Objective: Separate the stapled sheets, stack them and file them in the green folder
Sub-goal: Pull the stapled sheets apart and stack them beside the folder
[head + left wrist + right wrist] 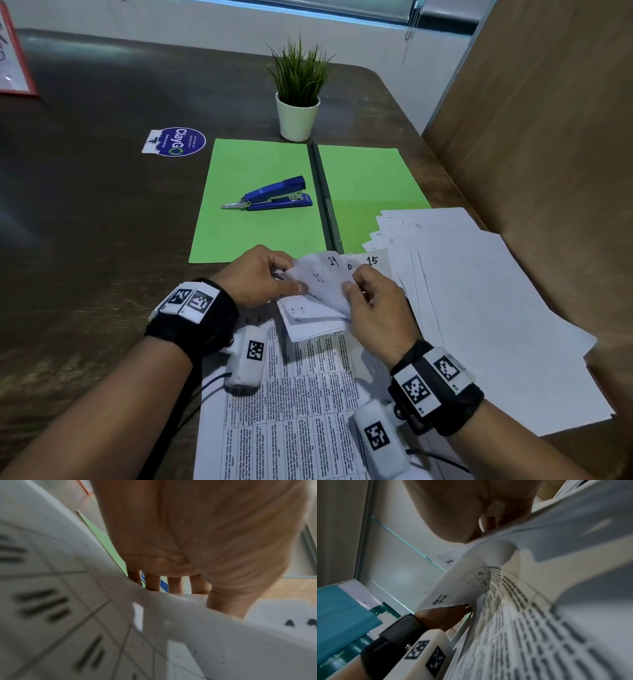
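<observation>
Nearest the person, a printed white sheet set out in a table of small text (301,404) lies flat on the dark brown desk (85,240), and the wrists rest over it. Just beyond, both hands work at the stapled corner of a curled bundle of white sheets with handwritten numbers (318,298): the left hand (260,277) pinches the bundle's left edge between thumb and fingers, while the right hand (373,301) pinches the top leaf, probably to peel it away from the staple, which cannot be seen. To the right, a loose fan of white sheets (479,291) is spread over the desk, apparently the ones already freed and awaiting squaring. Farther off, the green paper folder (260,205) lies open and flat, ready to receive the stack, with a blue stapler (274,198) resting on its left leaf, within reach for prying staples. Behind the folder stands a small green plant in a white pot (298,102).
</observation>
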Tool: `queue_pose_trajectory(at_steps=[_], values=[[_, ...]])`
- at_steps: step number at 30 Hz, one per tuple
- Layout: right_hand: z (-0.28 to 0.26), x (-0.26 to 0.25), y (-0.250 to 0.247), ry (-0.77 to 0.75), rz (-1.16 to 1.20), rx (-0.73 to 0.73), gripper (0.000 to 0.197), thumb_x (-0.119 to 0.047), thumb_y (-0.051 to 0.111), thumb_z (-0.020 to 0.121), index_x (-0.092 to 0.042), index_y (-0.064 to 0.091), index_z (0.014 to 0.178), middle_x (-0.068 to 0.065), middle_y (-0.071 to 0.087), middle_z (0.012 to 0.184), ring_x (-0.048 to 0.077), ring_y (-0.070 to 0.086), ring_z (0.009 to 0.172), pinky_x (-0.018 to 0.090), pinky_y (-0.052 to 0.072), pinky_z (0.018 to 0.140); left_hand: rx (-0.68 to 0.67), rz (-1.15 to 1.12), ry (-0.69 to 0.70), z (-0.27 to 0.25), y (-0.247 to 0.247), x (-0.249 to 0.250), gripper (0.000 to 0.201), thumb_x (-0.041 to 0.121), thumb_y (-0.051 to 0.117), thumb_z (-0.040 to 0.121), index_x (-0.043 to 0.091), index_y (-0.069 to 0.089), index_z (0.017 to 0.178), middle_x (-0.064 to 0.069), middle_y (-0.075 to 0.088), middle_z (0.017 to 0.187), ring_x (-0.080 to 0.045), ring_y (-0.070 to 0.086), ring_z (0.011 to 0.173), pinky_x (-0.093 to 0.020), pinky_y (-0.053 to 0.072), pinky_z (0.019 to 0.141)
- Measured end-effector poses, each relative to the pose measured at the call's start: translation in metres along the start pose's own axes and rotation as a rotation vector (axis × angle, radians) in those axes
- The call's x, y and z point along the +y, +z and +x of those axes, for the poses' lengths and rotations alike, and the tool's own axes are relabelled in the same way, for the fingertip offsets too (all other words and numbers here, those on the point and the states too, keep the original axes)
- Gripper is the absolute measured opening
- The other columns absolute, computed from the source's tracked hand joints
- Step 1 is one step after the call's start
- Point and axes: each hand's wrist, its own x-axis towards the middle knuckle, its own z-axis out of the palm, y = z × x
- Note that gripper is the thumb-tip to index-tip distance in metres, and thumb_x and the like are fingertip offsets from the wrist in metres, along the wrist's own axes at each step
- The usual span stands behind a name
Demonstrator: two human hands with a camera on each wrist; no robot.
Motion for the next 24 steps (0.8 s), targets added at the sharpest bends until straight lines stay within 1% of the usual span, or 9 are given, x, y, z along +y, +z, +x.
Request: queue_pose_trajectory(at_steps=[4,6,10,13,15,16,18,21,24], values=[[0.000,0.005,-0.003,-0.016,0.020,0.026,0.022,-0.039,0.060,0.091,-0.025,0.058,0.074,-0.010,0.060,0.062,0.009,0.055,0.059,0.036,0.049,0.059,0.020,-0.015,-0.028,-0.002,-0.011,-0.002,0.008,0.012,0.085,0.076,0.013,0.082,0.083,0.007,0.077,0.105,-0.024,0.073,0.096,-0.048,0.057,0.094],[0.001,0.008,-0.004,-0.003,0.063,0.067,0.018,-0.038,0.068,0.088,-0.030,0.065,0.072,-0.012,0.063,0.061,0.007,0.057,0.057,0.034,0.052,0.061,0.019,-0.018,0.007,-0.002,-0.010,-0.003,0.008,0.009,0.086,0.074,0.010,0.082,0.081,0.003,0.076,0.106,-0.020,0.072,0.099,-0.046,0.054,0.099],[0.001,0.012,-0.005,-0.073,0.030,0.083,0.032,-0.042,0.063,0.088,-0.021,0.058,0.065,-0.005,0.052,0.052,0.012,0.047,0.051,0.036,0.047,0.056,-0.007,-0.064,0.045,-0.001,-0.004,-0.005,0.010,0.003,0.085,0.073,0.011,0.082,0.077,0.002,0.076,0.106,-0.023,0.071,0.099,-0.040,0.055,0.099],[0.003,0.019,-0.004,-0.095,-0.032,0.038,0.035,-0.048,0.051,0.089,-0.026,0.054,0.062,-0.005,0.044,0.051,0.018,0.045,0.052,0.039,0.046,0.055,-0.014,-0.122,0.065,-0.001,-0.003,-0.006,0.010,0.015,0.087,0.064,0.017,0.083,0.073,0.006,0.076,0.107,-0.021,0.071,0.100,-0.035,0.055,0.095],[0.004,0.024,-0.002,-0.083,-0.031,0.011,0.027,-0.044,0.050,0.091,-0.033,0.071,0.080,-0.012,0.062,0.062,0.010,0.059,0.060,0.040,0.056,0.065,-0.015,-0.139,0.068,0.000,-0.002,-0.007,0.013,0.020,0.085,0.061,0.016,0.083,0.074,0.008,0.075,0.107,-0.019,0.071,0.100,-0.031,0.055,0.093],[0.004,0.026,-0.001,-0.079,-0.017,0.011,0.025,-0.040,0.050,0.093,-0.042,0.074,0.098,-0.018,0.071,0.078,0.005,0.066,0.073,0.038,0.059,0.074,-0.012,-0.145,0.062,0.000,-0.002,-0.008,0.014,0.018,0.085,0.062,0.014,0.083,0.075,0.008,0.075,0.108,-0.019,0.071,0.100,-0.031,0.055,0.093],[0.001,0.027,-0.001,-0.114,-0.007,0.017,0.041,-0.032,0.047,0.094,-0.062,0.057,0.121,-0.022,0.071,0.090,0.007,0.069,0.080,0.031,0.058,0.080,-0.005,-0.148,0.058,0.000,-0.002,-0.009,0.016,0.017,0.085,0.063,0.010,0.083,0.078,0.007,0.075,0.109,-0.020,0.071,0.101,-0.033,0.055,0.095],[-0.001,0.020,-0.004,-0.202,-0.032,-0.023,0.058,-0.023,0.039,0.092,-0.068,0.046,0.128,-0.027,0.063,0.077,0.012,0.055,0.059,0.025,0.051,0.066,0.007,-0.136,0.045,0.002,-0.004,-0.012,0.012,0.016,0.085,0.065,0.013,0.083,0.076,0.005,0.075,0.110,-0.019,0.070,0.104,-0.037,0.053,0.100],[-0.003,0.014,-0.004,-0.200,0.011,-0.035,0.053,-0.018,0.042,0.093,-0.059,0.057,0.123,-0.027,0.069,0.109,0.020,0.071,0.089,0.035,0.058,0.078,-0.006,-0.100,0.045,0.003,-0.004,-0.013,0.009,0.006,0.085,0.071,0.013,0.083,0.076,0.004,0.074,0.114,-0.020,0.069,0.108,-0.038,0.053,0.100]])
